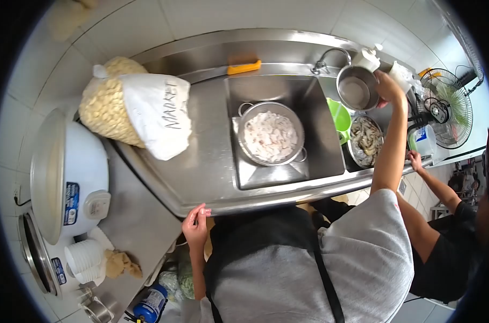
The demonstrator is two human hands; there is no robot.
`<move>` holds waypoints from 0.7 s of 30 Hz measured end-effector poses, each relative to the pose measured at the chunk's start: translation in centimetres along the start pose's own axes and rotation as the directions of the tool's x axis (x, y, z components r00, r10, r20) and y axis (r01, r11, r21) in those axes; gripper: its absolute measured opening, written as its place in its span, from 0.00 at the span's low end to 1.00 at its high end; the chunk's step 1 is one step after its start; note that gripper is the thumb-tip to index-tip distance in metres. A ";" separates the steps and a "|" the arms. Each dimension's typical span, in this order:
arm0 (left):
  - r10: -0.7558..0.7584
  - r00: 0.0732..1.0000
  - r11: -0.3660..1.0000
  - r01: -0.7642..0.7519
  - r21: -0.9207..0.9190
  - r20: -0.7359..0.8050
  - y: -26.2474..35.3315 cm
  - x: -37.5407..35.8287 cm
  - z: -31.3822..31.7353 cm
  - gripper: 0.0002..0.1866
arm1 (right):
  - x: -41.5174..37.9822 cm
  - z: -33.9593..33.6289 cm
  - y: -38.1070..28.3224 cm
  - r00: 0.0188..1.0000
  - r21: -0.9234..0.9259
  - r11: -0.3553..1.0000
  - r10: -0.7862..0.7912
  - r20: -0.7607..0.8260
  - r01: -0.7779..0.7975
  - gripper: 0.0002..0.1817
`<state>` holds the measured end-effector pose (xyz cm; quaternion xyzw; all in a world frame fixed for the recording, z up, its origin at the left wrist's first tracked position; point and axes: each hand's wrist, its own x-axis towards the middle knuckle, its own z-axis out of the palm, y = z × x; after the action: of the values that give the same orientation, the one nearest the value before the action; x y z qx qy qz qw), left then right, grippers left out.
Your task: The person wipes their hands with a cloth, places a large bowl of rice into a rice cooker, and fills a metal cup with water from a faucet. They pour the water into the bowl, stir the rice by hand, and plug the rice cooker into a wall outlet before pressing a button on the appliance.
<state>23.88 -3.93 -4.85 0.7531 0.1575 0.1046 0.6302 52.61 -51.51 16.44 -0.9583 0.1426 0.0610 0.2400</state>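
My right hand (385, 89) grips the rim of a round metal pot (357, 89), tipped so that its inside shows, near the faucet (321, 65). My left hand (196, 222) is at the sink's front edge, its fingers bent together; whether they hold anything is too small to tell. In the sink basin (322, 145) stands a metal colander (271, 133) full of pale, whitish pieces. Right of it are a green plastic container (339, 119) and a metal bowl of shrimp (366, 141), just below the pot.
A yellow-handled knife (244, 67) lies along the back ledge. A bag of pale pieces (115, 102) with a marked white bag (161, 113) sits left. A large rice cooker (83, 177) stands far left. At right are a fan (443, 107) and a co-worker's hand (414, 160).
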 end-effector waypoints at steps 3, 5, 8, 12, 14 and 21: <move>0.011 0.995 1.000 -0.013 0.021 0.095 1.6 0.9 6.1 0.09 | 7.0 2.7 10.7 0.983 0.070 0.981 0.183 0.016 -0.183 0.25; -0.008 0.994 0.999 0.013 -0.048 0.111 2.1 1.4 10.1 0.09 | 10.8 6.5 17.3 0.993 0.119 0.988 0.104 -0.055 -0.097 0.27; -0.072 0.963 0.997 0.077 -0.011 0.260 4.0 2.0 15.8 0.09 | 14.1 12.3 21.7 0.956 0.212 0.934 0.294 -0.003 -0.287 0.26; -0.072 0.917 0.997 0.079 -0.002 0.393 4.8 2.9 22.3 0.09 | 19.4 22.2 28.9 0.941 0.130 0.932 0.338 0.035 -0.339 0.23; -0.091 0.900 0.996 0.075 0.054 0.427 5.3 3.7 24.6 0.09 | 17.8 24.3 26.8 0.941 -0.001 0.943 0.333 0.058 -0.334 0.21; -0.101 0.787 0.980 0.185 -0.077 0.608 7.1 10.6 34.1 0.12 | 21.2 31.1 28.4 0.964 -0.257 0.940 0.254 0.079 -0.226 0.20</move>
<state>46.61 -32.37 -4.62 0.6896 -0.0013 -0.1773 0.7021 62.71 -65.77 -27.33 -0.9511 0.2364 0.1600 0.1178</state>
